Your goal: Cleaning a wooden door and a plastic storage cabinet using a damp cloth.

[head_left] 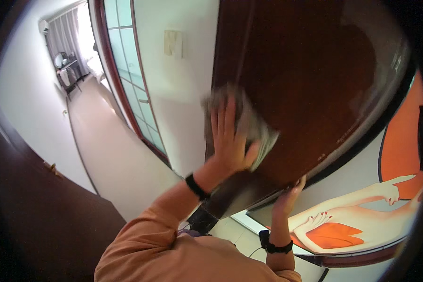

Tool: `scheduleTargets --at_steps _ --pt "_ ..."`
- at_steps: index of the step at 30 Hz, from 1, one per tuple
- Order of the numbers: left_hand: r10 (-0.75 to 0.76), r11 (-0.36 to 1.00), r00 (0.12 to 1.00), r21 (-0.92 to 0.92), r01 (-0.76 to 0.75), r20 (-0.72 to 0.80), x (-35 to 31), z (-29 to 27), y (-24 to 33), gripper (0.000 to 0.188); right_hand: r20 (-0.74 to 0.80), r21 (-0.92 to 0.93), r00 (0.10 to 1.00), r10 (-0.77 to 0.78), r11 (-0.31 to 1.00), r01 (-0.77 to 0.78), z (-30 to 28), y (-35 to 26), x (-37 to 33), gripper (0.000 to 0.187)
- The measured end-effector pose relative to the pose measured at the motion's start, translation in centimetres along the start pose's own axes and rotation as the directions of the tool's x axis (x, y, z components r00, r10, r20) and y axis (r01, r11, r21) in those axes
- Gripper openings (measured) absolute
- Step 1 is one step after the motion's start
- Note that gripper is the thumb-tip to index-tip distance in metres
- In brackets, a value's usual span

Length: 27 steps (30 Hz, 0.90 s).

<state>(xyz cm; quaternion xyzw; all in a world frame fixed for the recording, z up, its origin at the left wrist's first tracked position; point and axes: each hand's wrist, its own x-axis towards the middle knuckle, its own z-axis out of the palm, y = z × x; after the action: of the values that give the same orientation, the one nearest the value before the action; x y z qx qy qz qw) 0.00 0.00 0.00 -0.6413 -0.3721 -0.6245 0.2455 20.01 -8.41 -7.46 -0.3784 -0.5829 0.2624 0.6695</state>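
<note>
My left hand [230, 141] lies with fingers spread on a greyish cloth [266, 136], pressing it against a glossy dark brown door [310, 89]. The cloth is bunched under the palm, and its upper part is smeared by motion. Lower and to the right, my right hand [287, 199] is at the door's edge, with its fingers bent against it; some fingertips are hidden. Black bands circle both my wrists.
A pale wall with a switch plate [173, 44] and a frosted glass door [131, 75] stand to the left. A tiled corridor [113, 145] leads to a room with a dressing table [68, 70]. Another brown door [42, 211] is at lower left. A large orange-and-white picture [357, 221] hangs at right.
</note>
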Motion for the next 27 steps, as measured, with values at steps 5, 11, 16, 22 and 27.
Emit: scheduleTargets --at_steps 5,11,16,22,27 --pt "-0.035 0.995 0.981 -0.081 0.051 0.190 -17.4 1.6 -5.4 0.060 -0.181 0.158 0.983 0.014 0.987 0.015 4.4 0.3 0.9 0.076" --pt "0.184 0.977 0.961 -0.149 -0.155 0.208 -2.9 -0.8 -5.5 0.056 -0.211 0.051 0.977 -0.032 0.998 0.043 2.4 1.5 0.6 0.069" --pt "0.288 0.949 0.956 -0.152 -0.278 0.054 13.0 -3.8 -4.5 0.056 -0.081 0.140 0.996 0.035 0.990 -0.023 2.0 0.1 -0.1 0.075" --pt "0.424 0.883 0.895 -0.157 -0.443 -0.142 27.5 -3.9 -4.7 0.048 -0.246 0.172 0.967 0.070 0.985 -0.027 4.5 -1.4 -1.0 0.081" --pt "0.441 0.887 0.865 -0.030 -0.461 -0.240 37.8 -2.9 -4.2 0.053 -0.220 0.172 0.970 0.105 0.983 -0.068 5.3 -1.9 -0.9 0.090"
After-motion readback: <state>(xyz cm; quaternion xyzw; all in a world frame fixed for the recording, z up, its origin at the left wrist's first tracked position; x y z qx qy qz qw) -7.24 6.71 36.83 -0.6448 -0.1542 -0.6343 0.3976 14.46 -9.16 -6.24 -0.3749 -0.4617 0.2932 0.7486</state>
